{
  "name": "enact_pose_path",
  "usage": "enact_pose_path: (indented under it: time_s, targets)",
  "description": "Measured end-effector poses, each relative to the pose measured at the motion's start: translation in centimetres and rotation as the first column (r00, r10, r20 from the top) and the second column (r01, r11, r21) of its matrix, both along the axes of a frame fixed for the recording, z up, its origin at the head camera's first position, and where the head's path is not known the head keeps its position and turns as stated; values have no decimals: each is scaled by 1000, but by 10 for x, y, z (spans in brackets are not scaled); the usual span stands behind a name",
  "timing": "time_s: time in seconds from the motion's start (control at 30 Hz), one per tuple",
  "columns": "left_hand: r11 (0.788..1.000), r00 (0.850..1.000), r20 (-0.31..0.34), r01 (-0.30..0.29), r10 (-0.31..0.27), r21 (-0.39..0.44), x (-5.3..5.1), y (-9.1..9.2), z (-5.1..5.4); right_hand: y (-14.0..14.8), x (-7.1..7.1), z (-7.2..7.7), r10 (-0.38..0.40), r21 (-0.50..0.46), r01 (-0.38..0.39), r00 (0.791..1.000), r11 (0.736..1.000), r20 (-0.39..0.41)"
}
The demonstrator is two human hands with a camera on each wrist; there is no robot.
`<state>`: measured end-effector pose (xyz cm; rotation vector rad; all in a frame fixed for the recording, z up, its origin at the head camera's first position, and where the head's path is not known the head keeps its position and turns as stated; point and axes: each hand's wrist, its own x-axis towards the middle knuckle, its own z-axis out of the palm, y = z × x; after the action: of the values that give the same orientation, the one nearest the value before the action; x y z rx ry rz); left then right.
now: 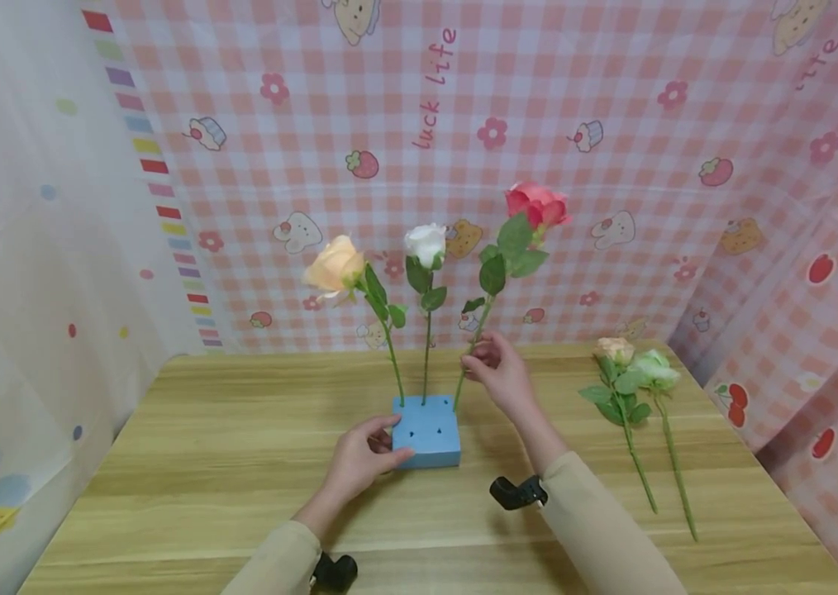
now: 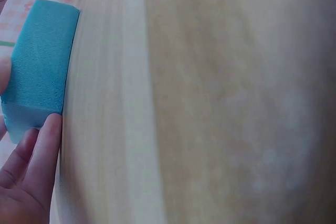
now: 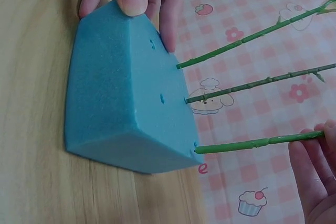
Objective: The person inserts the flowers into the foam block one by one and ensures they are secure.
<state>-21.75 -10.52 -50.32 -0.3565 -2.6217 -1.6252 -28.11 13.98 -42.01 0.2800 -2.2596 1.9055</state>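
A blue foam block [image 1: 426, 450] sits on the table with small holes in its top. My left hand [image 1: 361, 456] grips its left side, thumb at the front and fingers behind. A peach rose [image 1: 337, 266] and a white rose [image 1: 426, 245] stand in the block's back row, the peach one leaning left. My right hand [image 1: 499, 376] pinches the stem of a pinkish-red rose [image 1: 538, 205]. In the right wrist view, that green stem [image 3: 236, 146] has its lower end right beside a hole at the block's corner; whether it touches the foam I cannot tell.
To the right, a pale peach rose [image 1: 615, 351] and a light green rose [image 1: 654, 369] lie side by side on the wooden table [image 1: 240, 496]. A pink checked curtain [image 1: 389, 99] hangs behind the table, with a white curtain [image 1: 54, 248] on the left.
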Motion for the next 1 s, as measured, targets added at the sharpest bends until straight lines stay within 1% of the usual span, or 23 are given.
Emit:
enact_pose_path:
  time_s: [0.33, 0.53, 0.7, 1.0]
  targets:
    - [1000, 1000, 7, -2, 2, -9, 1, 1, 2, -11, -6, 0, 7, 32, -5, 998, 999, -68]
    - [1000, 1000, 9, -3, 3, -9, 0, 1, 3, -15, -8, -2, -8, 42, 12, 996, 999, -94]
    - [1000, 1000, 9, -2, 2, -3, 0, 1, 2, -16, -8, -4, -10, 81, 19, 994, 997, -111]
    - [1000, 1000, 9, -6, 6, 1, 0, 1, 1, -17, -5, -6, 11, 154, 17, 984, 988, -176]
